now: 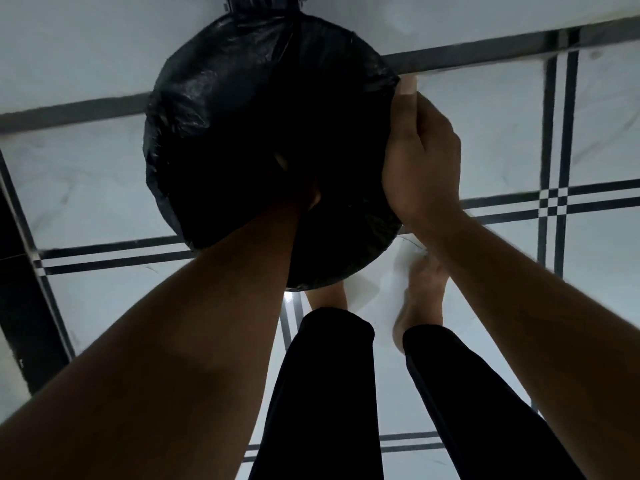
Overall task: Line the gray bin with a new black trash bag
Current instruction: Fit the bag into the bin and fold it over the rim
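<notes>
The right hand (420, 161) grips the rim of the thin, soft, slippery bag (263, 109); the left hand (301, 197) is inside it, its fingers hidden.

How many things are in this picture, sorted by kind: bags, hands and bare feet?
Black trash bag, stretched over the round bin opening: 1
Hands: 2, the left hand reaching down inside the bag, the right hand gripping the bag at the rim
Bare feet: 2, the right foot in plain view, the left foot mostly hidden
Total: 5
</notes>
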The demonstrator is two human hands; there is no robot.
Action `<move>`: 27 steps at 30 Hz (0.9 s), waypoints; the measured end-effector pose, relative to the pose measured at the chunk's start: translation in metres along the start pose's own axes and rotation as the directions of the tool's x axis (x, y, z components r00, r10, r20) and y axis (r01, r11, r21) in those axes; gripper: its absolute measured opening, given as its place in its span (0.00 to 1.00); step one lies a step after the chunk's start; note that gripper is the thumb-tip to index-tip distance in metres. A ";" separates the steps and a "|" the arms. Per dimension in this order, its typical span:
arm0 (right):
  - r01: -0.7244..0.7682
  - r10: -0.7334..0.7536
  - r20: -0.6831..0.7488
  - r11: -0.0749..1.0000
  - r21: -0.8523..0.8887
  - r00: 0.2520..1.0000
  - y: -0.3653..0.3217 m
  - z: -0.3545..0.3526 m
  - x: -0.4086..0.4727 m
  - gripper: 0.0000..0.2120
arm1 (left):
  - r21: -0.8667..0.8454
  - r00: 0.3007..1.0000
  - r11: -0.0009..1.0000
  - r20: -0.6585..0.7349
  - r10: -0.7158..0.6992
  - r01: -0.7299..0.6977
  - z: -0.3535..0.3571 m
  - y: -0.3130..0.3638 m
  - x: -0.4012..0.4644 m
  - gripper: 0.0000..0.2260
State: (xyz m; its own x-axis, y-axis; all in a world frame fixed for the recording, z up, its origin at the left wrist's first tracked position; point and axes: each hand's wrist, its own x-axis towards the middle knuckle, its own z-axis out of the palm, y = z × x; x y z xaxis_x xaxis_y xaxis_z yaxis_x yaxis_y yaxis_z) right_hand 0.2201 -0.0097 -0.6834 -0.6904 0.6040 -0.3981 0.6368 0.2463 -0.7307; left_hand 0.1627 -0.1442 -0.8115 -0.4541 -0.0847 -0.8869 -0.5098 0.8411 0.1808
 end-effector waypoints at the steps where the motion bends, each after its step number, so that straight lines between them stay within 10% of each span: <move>1: -0.010 0.010 0.008 1.000 -0.017 1.000 -0.002 -0.002 0.000 0.28 | 0.133 1.000 0.991 -0.002 0.026 -0.025 -0.004 0.003 -0.010 0.29; 8: -0.078 0.106 0.125 0.974 -0.212 0.986 -0.029 -0.033 0.005 0.25 | 0.245 0.945 0.935 -0.135 0.297 -0.258 -0.046 0.005 -0.130 0.15; 11: -0.092 0.117 0.110 0.973 -0.210 0.987 -0.045 -0.045 0.006 0.21 | 0.316 0.678 0.801 -0.426 0.599 -0.509 -0.058 -0.001 -0.175 0.16; 14: -0.036 0.060 0.112 0.979 -0.202 0.992 -0.061 -0.050 0.004 0.21 | 0.468 0.505 0.758 -0.566 0.652 -0.455 -0.078 0.006 -0.188 0.28; 22: -0.093 0.148 0.290 0.976 -0.195 0.946 -0.081 -0.037 0.008 0.26 | 0.377 0.634 0.848 -0.564 0.529 -0.372 -0.134 0.046 -0.146 0.25; 27: -0.220 0.250 0.293 0.967 -0.129 0.923 -0.083 -0.037 0.023 0.29 | 0.167 0.875 0.955 -0.387 0.291 -0.244 -0.178 0.069 -0.125 0.27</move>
State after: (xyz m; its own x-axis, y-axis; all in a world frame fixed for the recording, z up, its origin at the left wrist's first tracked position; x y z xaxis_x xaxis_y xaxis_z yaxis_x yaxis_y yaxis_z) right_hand 0.1644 0.0117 -0.6116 -0.5789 0.3968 -0.7123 0.8122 0.2028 -0.5471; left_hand 0.0546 -0.1708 -0.6122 -0.8284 -0.0356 -0.5590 -0.2540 0.9133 0.3183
